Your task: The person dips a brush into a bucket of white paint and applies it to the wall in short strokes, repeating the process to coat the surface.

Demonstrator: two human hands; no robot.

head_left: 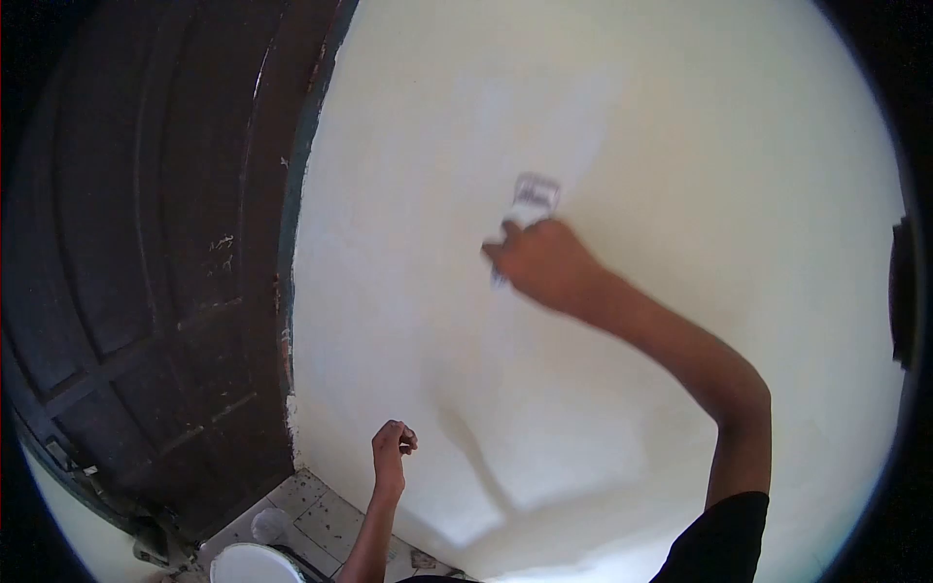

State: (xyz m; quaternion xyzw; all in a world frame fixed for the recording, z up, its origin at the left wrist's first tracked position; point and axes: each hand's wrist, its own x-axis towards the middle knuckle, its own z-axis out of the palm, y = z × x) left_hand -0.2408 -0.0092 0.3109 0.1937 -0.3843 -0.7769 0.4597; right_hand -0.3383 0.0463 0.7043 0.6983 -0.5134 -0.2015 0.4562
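My right hand is closed around a paintbrush, raised in front of the pale cream wall. The brush's wide head points up, and its other end shows below my fingers. Motion blurs the brush a little; it looks to be at the wall's surface. Whiter patches of paint show on the wall above and around it. Lower down, my left hand hangs before the wall with its fingers curled in. I see nothing in it.
A dark brown panelled door fills the left side, its frame edged with rough paint. At the bottom left stands a white bucket on a speckled tiled floor. A dark object sits at the wall's right edge.
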